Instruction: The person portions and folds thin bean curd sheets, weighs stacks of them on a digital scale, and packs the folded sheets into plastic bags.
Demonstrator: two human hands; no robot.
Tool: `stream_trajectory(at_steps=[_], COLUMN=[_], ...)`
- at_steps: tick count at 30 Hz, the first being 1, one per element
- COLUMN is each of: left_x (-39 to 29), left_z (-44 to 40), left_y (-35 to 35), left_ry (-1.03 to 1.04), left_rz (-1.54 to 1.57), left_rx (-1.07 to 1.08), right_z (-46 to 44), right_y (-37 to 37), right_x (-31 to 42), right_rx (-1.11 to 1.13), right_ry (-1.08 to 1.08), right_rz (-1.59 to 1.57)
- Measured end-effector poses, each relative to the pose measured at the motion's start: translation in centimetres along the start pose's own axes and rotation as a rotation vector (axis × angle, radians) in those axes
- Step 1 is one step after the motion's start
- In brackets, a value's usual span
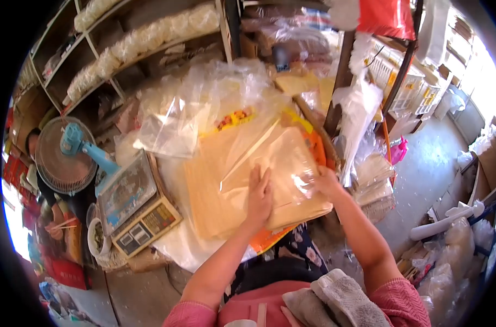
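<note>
A thick stack of thin tan sheets lies on the table in front of me, with a clear plastic bag over part of it. My left hand rests on the plastic with its fingers stretched out. At the stack's right edge, the fingers of my right hand are bent around the edge of the plastic; their tips are partly hidden. Yellow and orange printed packaging shows beneath and behind the stack. More loose clear bags are heaped just beyond it.
Left of the stack stands a weighing scale, with a blue fan behind it. A white bowl sits beside the scale. At far left, another person's hand holds chopsticks. Shelves and a dark post rise behind the table.
</note>
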State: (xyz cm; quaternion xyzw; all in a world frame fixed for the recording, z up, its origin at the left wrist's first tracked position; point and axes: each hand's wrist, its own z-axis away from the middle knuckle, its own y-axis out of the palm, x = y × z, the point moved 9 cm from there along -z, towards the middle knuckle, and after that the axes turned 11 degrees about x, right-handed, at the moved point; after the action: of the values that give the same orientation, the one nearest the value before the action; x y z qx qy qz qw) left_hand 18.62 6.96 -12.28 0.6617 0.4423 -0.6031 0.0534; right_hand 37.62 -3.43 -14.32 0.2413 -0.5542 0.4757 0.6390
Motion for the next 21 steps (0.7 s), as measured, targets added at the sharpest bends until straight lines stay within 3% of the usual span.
stream_trajectory(at_steps=[4, 6, 10, 13, 16, 19, 21], left_x=[-2.6, -2.6, -3.8, -8.0, -14.2, -13.8, -9.5], left_z=[1.0, 0.5, -2.3, -0.9, 3.1, 3.9, 2.9], left_y=[2.8, 2.7, -5.7, -15.8, -20.9, -17.0, -12.5], left_ry=[0.056, 0.275, -0.027, 0.211, 0.387, 0.437, 0.327], left_rz=[0.051, 0.144, -0.043, -0.279, -0.460, -0.814, -0.917], left_rx=[0.129, 0.090, 0.010, -0.485, -0.697, -0.515, -0.306], right_z=[4.4, 6.1, 5.9, 7.4, 8.2, 8.4, 9.3], right_y=[-2.4, -1.8, -1.3, -1.8, -1.6, -1.8, -2.2], right_x=[-5.9, -6.8, -10.7, -11.5, -11.4, -10.9, -9.4], right_rx=[0.114, 0.223, 0.258, 0.177, 0.148, 0.131, 0.125], right_ry=[0.102, 0.147, 0.223, 0.228, 0.208, 0.164, 0.103], right_rz=[-0.525, -0.620, -0.749, -0.732, -0.725, -0.704, -0.671])
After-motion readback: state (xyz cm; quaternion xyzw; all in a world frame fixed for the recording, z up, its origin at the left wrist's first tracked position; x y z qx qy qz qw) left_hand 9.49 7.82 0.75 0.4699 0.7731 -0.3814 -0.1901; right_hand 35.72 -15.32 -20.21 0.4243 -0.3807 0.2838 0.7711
